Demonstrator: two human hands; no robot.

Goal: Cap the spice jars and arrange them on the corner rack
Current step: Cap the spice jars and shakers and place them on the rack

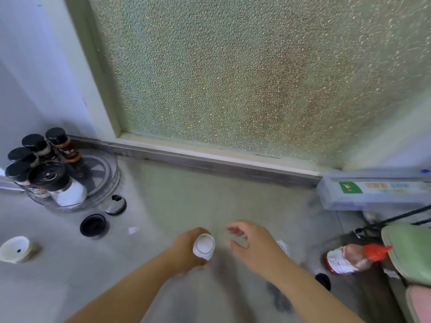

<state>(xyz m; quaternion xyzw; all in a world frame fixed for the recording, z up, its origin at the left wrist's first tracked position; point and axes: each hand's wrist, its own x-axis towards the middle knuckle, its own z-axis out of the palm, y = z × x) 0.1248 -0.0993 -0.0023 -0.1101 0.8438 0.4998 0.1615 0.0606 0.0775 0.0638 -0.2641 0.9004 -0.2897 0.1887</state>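
**At the near edge of the counter: an uncapped jar held ready for its lid**

Near the counter's [177,190] front edge, the left hand [186,249] wraps its fingers around an open jar [203,246] of white contents, holding it upright, presumably so nothing spills while the mouth is bare. Just to its right, the right hand [253,244] hovers with fingers spread and loosely bent, holding nothing; it looks poised to fetch a lid. A second pale jar [283,247] sits partly hidden behind that hand, and whether it is capped cannot be told.

Loose lids lie toward the left: a black cap [94,225] and a shiny metal-rimmed one [116,204] rest on the counter just in front of the round clear rack [106,183]. The rack stands in the far-left corner, against the wall and window frame, already carrying several black-capped spice jars [61,145] grouped at its left side, which leaves its right side open for more. A small dark cap [323,281] lies at the near right, likely the closest one to reach for.
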